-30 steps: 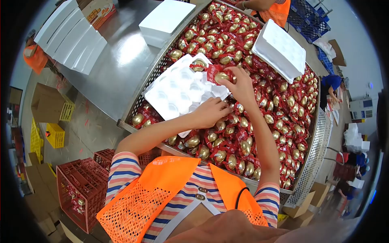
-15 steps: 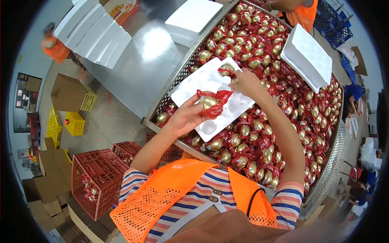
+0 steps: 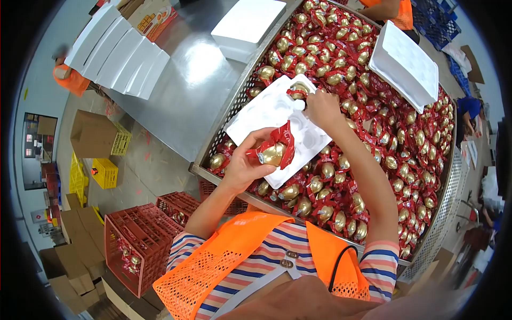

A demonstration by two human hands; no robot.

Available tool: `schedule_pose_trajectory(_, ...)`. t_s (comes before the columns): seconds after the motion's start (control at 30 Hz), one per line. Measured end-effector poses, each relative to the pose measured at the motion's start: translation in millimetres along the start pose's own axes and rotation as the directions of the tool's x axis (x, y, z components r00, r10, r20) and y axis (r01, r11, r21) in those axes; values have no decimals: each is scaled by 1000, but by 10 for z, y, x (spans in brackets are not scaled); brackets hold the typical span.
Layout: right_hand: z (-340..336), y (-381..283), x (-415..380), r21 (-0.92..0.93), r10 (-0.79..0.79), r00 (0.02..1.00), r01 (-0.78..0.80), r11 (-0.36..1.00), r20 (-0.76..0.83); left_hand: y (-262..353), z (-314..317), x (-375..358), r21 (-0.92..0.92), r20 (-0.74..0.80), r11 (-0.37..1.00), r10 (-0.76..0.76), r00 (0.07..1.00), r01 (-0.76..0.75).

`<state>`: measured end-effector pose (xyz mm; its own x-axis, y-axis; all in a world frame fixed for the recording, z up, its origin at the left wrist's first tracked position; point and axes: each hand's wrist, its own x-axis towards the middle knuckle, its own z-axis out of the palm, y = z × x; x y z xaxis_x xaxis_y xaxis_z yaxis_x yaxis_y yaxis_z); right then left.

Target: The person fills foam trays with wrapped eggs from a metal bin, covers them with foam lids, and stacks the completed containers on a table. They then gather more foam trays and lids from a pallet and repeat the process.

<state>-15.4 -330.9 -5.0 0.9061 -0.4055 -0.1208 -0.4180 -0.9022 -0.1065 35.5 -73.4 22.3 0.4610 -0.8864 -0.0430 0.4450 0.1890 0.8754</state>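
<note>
My left hand (image 3: 246, 162) is closed round a gold egg in red-ended wrapping (image 3: 274, 153), held above the near part of a white plastic tray (image 3: 256, 109). The tray has moulded hollows and lies tilted on a heap of similar wrapped eggs (image 3: 341, 208). In its far corner hollow sits another wrapped egg (image 3: 298, 90). Just right of that egg, my right hand (image 3: 324, 112) is bent down at the tray's edge with fingers curled together. Red wrapping shows by its fingertips, but what they pinch is hidden.
A perforated metal bin (image 3: 221, 125) holds the heap. Stacked white trays (image 3: 408, 61) rest on its right side. More trays (image 3: 248, 24) and a tall leaning stack (image 3: 120, 53) stand on the metal table (image 3: 186, 101). Red crates (image 3: 138, 242) are at lower left; another person's arm (image 3: 381, 9) is beyond.
My left hand has turned the wrapped egg and drawn it slightly nearer me. My right hand has shifted a little off the egg in the corner hollow. The view has moved slightly.
</note>
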Motion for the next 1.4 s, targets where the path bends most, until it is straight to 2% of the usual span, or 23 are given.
schedule_pose_trajectory(0.07,-70,26,-92,37,32,999,-31,999,-25,-71,-58,-33,-31,-30,997,-69,997,68)
schedule_pose_trajectory(0.13,-123,32,-280,96,79,989,-68,993,-123,-35,25,-22,8,-96,1000,-6,995,7)
schedule_pose_trajectory(0.17,-241,-28,-415,344,77,988,-28,939,-131,-39,52,-40,25,-139,1000,19,990,-16)
schedule_pose_trajectory(0.23,-587,-224,-717,764,77,988,54,643,-134,-82,21,-46,68,-152,997,47,987,-38)
schedule_pose_trajectory(0.27,-597,-318,-836,812,10,987,124,570,-158,-101,20,-35,104,-151,993,67,986,-52)
schedule_pose_trajectory(0.3,-599,-419,-949,854,-46,981,186,486,-187,-110,21,-36,142,-144,988,83,986,-63)
schedule_pose_trajectory(0.37,-630,-572,-1056,826,-79,988,155,541,-134,-92,35,-44,119,-123,993,27,992,-12)
schedule_pose_trajectory(0.43,-543,-541,-1056,904,-55,989,146,401,-135,-119,-1,-42,114,-100,993,2,995,9)
schedule_pose_trajectory(0.53,-481,-442,-1041,994,-76,994,-74,76,80,-65,-73,-24,-244,-43,965,-110,993,96)
schedule_pose_trajectory(0.63,-468,-392,-1021,996,-160,983,-84,27,87,-112,-213,-41,-370,-39,915,-186,982,159)
schedule_pose_trajectory(0.67,-423,-381,-1008,997,-197,978,-66,29,71,-96,-217,-36,-446,17,882,-163,986,153)
schedule_pose_trajectory(0.77,-413,-407,-1028,986,-180,971,-165,-30,157,-3,-343,14,-402,-42,904,-179,983,147)
schedule_pose_trajectory(0.8,-408,-378,-1045,988,-166,975,-151,-16,147,85,-349,40,-234,-186,964,-171,967,126)
schedule_pose_trajectory(0.83,-403,-318,-1062,990,-153,979,-138,0,136,121,-459,96,-57,-226,989,-144,963,134)
schedule_pose_trajectory(0.87,-397,-257,-1085,992,-141,982,-125,17,126,197,-484,179,151,-253,978,-105,962,146)
schedule_pose_trajectory(0.93,-390,-154,-1158,989,-77,986,-142,43,145,255,-587,328,488,-290,852,-47,956,190)
schedule_pose_trajectory(0.97,-386,-99,-1194,987,-45,987,-150,57,153,229,-646,381,707,-229,692,31,973,144)
schedule_pose_trajectory(1.03,-290,9,-1263,989,-24,990,-137,47,139,170,-709,491,972,-46,234,123,991,16)
schedule_pose_trajectory(1.07,-273,49,-1303,986,-10,987,-160,50,160,157,-697,531,960,-69,279,131,989,30)
schedule_pose_trajectory(1.17,-220,134,-1416,983,22,983,-181,43,180,206,-599,579,988,-33,150,68,997,22)
schedule_pose_trajectory(1.27,-107,265,-1496,981,14,982,-190,35,190,339,-670,599,978,74,196,-13,997,-70)
schedule_pose_trajectory(1.37,-50,333,-1560,985,42,984,-174,13,173,403,-613,573,997,37,-60,-130,991,-45)
schedule_pose_trajectory(1.4,-85,352,-1583,978,51,979,-199,56,196,394,-636,576,993,29,-110,-167,986,-48)
